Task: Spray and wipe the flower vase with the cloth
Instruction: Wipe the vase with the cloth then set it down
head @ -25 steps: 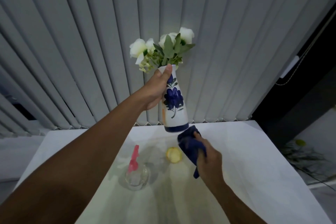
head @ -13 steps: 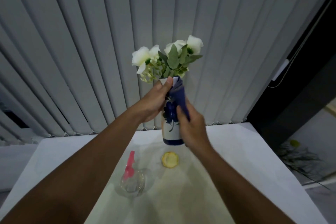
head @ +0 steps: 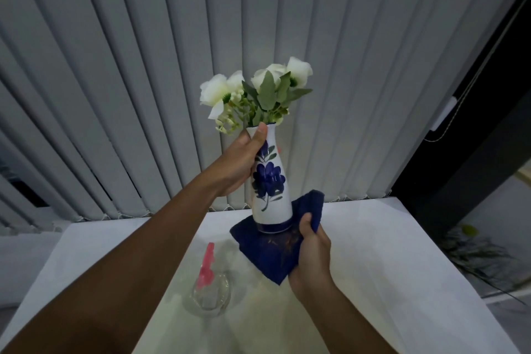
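We keep left hand (head: 238, 164) clamped on vase (head: 270, 190) neck; glazed, slippery, fragile; right hand (head: 311, 256) pinches soft cloth (head: 267, 250) under base

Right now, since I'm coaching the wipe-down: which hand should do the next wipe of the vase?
Right. The right hand already holds the cloth against the vase base, while the left hand grips its neck, steadying it.

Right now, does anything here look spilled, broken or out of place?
Nothing looks broken. The flower vase is held off the table by the left hand, tilted slightly, with the blue cloth in the right hand under its base. The spray bottle stands upright.
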Demonstrator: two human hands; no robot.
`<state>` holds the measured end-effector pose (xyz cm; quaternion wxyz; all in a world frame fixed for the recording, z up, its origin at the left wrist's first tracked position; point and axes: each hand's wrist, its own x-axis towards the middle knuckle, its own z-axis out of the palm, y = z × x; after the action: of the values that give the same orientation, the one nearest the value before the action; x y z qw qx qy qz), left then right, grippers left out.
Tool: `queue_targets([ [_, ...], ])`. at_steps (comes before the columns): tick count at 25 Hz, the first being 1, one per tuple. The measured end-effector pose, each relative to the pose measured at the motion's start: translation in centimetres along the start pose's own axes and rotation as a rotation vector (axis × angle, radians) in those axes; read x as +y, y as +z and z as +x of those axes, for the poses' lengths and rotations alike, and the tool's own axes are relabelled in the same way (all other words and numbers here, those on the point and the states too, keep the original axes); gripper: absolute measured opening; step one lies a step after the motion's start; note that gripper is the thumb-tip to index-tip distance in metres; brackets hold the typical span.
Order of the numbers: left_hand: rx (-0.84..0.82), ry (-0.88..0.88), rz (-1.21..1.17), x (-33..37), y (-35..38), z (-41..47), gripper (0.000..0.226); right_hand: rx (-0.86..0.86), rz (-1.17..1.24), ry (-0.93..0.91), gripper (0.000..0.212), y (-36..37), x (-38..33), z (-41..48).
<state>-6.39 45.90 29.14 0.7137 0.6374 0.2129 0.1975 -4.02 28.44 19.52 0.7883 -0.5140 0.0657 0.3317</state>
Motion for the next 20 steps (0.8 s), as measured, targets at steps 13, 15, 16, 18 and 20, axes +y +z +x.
queue_targets([
  [13,0.122,0.008,0.042,0.2,-1.6,-0.3,0.037,0.163,-0.24,-0.457,0.023,0.2,-3.3,-1.1],
  [15,0.034,-0.015,-0.041,-0.3,-1.9,-0.8,0.038,0.091,-0.353,-0.601,0.02,1.8,-6.1,-0.6],
  [16,0.0,-0.024,-0.071,-0.4,-1.8,-1.0,0.038,0.02,-0.435,-0.671,0.019,2.9,-7.1,-0.3],
  [18,-0.053,-0.011,-0.118,-0.5,-1.3,-1.2,0.035,-0.161,-0.631,-0.784,0.025,5.1,-7.9,0.4],
  [20,-0.054,0.029,-0.189,-0.5,-0.6,-1.1,0.028,-0.325,-0.831,-0.891,0.049,6.1,-6.8,1.0],
])
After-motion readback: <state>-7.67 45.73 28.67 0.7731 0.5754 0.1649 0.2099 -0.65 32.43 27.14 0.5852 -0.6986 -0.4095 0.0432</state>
